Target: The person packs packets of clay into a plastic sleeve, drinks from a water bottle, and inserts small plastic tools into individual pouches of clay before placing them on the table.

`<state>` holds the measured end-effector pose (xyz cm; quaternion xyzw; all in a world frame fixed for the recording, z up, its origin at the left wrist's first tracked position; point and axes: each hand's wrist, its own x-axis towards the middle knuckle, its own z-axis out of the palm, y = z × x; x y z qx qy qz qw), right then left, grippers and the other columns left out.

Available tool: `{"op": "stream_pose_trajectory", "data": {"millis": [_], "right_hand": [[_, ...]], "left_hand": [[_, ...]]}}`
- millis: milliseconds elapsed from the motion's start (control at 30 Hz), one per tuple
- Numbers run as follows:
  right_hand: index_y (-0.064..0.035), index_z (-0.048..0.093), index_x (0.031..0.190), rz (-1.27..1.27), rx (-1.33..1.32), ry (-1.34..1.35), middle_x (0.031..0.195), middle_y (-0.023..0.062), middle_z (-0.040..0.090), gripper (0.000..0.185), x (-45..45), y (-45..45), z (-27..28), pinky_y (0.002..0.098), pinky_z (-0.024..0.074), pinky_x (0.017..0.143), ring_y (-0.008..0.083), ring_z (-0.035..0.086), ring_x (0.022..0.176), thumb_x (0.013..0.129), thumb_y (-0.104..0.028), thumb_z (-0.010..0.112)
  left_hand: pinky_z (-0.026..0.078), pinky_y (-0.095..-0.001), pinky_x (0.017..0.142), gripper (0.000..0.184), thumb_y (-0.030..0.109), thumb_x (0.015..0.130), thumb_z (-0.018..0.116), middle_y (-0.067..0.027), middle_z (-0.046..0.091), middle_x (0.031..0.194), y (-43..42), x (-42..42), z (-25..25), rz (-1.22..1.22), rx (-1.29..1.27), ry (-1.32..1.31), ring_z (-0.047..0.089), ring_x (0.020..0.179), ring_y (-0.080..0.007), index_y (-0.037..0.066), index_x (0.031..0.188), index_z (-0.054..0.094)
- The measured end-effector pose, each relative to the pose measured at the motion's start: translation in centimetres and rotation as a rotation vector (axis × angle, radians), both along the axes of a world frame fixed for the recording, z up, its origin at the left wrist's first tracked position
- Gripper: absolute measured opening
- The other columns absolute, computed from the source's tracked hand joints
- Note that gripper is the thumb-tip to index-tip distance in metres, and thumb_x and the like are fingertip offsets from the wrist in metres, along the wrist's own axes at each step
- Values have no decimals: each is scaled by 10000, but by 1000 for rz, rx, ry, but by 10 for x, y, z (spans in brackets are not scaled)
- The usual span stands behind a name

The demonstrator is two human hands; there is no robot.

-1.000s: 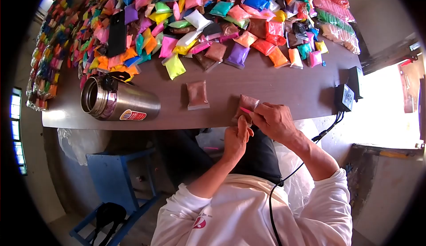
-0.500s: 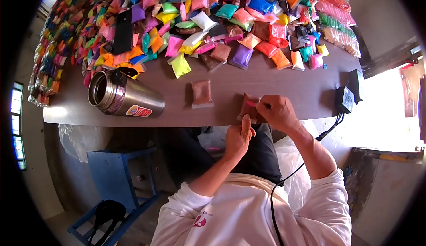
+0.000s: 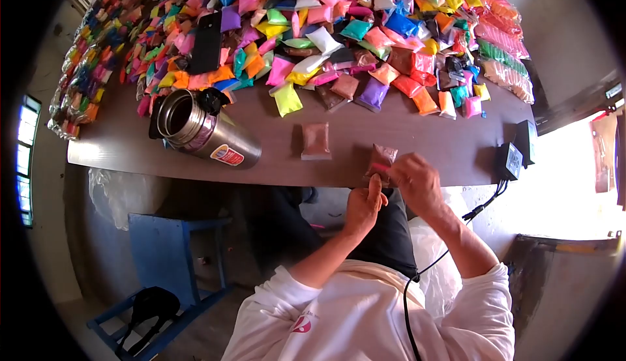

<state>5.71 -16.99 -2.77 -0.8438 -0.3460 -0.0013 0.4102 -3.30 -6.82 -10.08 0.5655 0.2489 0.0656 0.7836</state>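
A brown packet (image 3: 382,158) lies at the table's front edge. My left hand (image 3: 366,206) grips its near end between thumb and fingers. Over the packet's right side is my right hand (image 3: 417,177), fingers pinched on a small pink item (image 3: 380,167) that lies across the packet; its exact shape is too small to tell. A second brown packet (image 3: 315,141) lies flat on the table to the left, touched by neither hand.
A steel flask (image 3: 218,136) lies tilted at the left front of the table (image 3: 274,156). Many coloured packets (image 3: 287,99) and a black phone (image 3: 206,43) cover the back. Black boxes (image 3: 508,161) with cables stand at the right. A blue chair (image 3: 163,250) is below left.
The view has shifted, so the table's items appear farther right. My right hand has moved slightly over the packet, while my left hand keeps its hold.
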Motion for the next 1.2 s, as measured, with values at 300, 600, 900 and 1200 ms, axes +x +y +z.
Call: {"op": "stream_pose_trajectory", "data": {"millis": [300, 600, 900, 1200], "right_hand": [[-27, 630, 860, 118, -33, -142, 926, 115, 560, 69, 23, 32, -11, 367, 503, 684, 292, 603, 796, 826, -79, 659], [-44, 642, 867, 166, 4, -106, 936, 129, 575, 75, 17, 81, -6, 380, 508, 703, 319, 612, 811, 827, -104, 664], [-53, 614, 863, 212, 77, -69, 923, 145, 587, 72, 8, 135, -18, 414, 502, 686, 357, 602, 803, 845, -117, 640], [-87, 573, 1092, -167, 24, -255, 955, 142, 661, 329, 71, 145, -8, 429, 502, 707, 347, 637, 853, 800, -202, 675]], "left_hand": [[440, -269, 554, 589, 478, 945, 508, -57, 496, 519, 15, -4, -19, -161, -178, 7, 588, 569, -165, 55, 537, 470], [466, -304, 580, 454, 403, 936, 534, -72, 589, 640, 41, -71, -136, -16, -206, 467, 576, 587, -166, 97, 605, 485], [457, -264, 524, 377, 359, 907, 575, -86, 671, 737, 61, -69, -143, 61, -243, 491, 593, 566, -155, 98, 644, 508], [453, -257, 530, 366, 342, 907, 573, -81, 687, 764, 65, -71, -148, 54, -248, 482, 598, 577, -143, 97, 641, 521]]}}
